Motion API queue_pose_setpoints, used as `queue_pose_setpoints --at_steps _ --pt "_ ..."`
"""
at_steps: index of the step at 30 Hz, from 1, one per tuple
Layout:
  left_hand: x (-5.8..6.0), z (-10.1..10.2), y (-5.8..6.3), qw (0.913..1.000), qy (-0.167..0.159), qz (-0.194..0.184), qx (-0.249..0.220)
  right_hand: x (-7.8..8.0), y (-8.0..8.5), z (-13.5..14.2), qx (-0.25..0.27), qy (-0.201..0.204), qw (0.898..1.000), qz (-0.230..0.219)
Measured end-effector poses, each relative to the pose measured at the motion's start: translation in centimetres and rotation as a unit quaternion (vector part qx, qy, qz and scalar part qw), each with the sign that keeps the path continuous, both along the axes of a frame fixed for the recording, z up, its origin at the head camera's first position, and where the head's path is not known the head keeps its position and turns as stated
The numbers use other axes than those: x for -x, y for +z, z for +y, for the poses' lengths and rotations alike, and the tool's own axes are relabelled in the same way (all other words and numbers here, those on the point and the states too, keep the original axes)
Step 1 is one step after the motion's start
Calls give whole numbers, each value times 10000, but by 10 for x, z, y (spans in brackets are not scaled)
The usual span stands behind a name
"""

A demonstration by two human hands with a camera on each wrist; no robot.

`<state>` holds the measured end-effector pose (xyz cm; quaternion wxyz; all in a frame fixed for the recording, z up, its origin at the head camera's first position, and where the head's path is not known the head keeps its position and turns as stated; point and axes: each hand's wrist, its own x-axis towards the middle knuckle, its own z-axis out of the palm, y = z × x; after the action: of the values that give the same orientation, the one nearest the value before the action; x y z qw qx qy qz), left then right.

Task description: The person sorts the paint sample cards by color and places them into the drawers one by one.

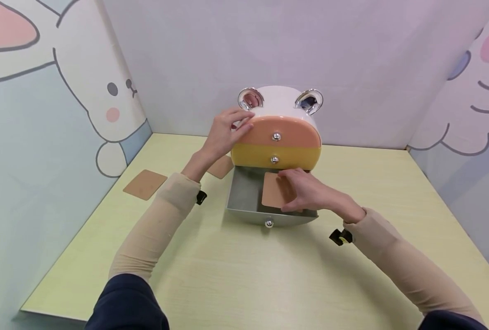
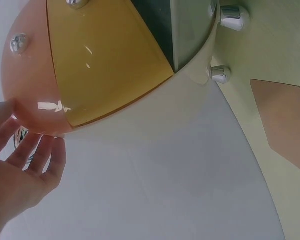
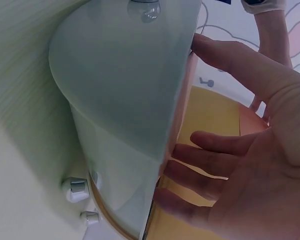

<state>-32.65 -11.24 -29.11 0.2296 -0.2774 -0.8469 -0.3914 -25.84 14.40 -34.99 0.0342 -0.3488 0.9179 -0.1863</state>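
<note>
A small drawer cabinet (image 1: 279, 97) with a white top and silver ears stands toward the back of the table. Its orange drawer (image 1: 294, 128) and yellow drawer (image 1: 252, 156) are closed, while the grey bottom drawer (image 1: 244, 185) is pulled out. My left hand (image 1: 224, 133) rests at the cabinet's upper left corner, fingertips touching the edge beside the orange drawer (image 2: 32, 80). With thumb and fingers on opposite edges, my right hand (image 1: 306, 190) holds a flat brown square coaster (image 1: 271, 190) over the grey drawer. Part of the coaster is hidden by that hand.
Two more brown coasters lie on the table left of the cabinet: one farther left (image 1: 145, 184), one (image 1: 221, 167) close to the cabinet's side. Silver knobs, such as the grey drawer's knob (image 1: 269, 223), stick out in front. A pale wall (image 1: 352, 68) stands behind the table (image 1: 244, 284).
</note>
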Motion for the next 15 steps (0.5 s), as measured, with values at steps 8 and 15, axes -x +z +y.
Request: queue_pose_setpoints --at_steps 8,15 --pt "-1 1 2 10000 8 3 41 -3 11 3 1509 67 9860 700" --pt "-3 0 3 9999 64 -82 109 18 52 22 3711 -1474 8814 2525"
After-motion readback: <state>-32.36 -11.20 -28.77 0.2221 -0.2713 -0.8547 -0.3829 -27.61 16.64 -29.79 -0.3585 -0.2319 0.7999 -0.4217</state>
